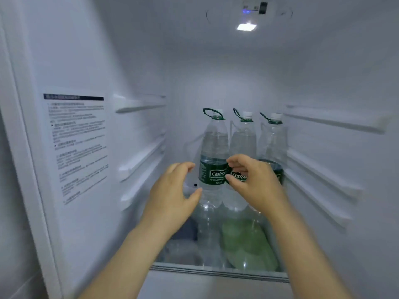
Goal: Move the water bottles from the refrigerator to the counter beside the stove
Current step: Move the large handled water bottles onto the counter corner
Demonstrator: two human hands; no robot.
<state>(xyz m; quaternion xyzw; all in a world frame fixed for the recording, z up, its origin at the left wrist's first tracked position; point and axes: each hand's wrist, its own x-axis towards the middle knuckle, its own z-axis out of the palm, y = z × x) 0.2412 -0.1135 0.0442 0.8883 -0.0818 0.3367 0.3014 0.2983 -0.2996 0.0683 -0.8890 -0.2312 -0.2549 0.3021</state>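
Observation:
Three clear water bottles with dark green labels, white caps and green carry loops stand in a row on a glass shelf [218, 270] inside the open refrigerator: a left bottle [213, 145], a middle bottle [243, 139] and a right bottle [273, 141]. My left hand [172, 195] hovers just left of the left bottle, fingers curved and spread, holding nothing. My right hand [252, 180] is in front of the middle bottle's label, fingers curved and parted, not closed on it; it hides part of the middle and right labels.
White refrigerator walls with shelf rails stand on both sides. An instruction sticker [77, 145] is on the left wall. A light [246, 26] glows at the top. Green produce [246, 242] and dark items lie under the glass shelf.

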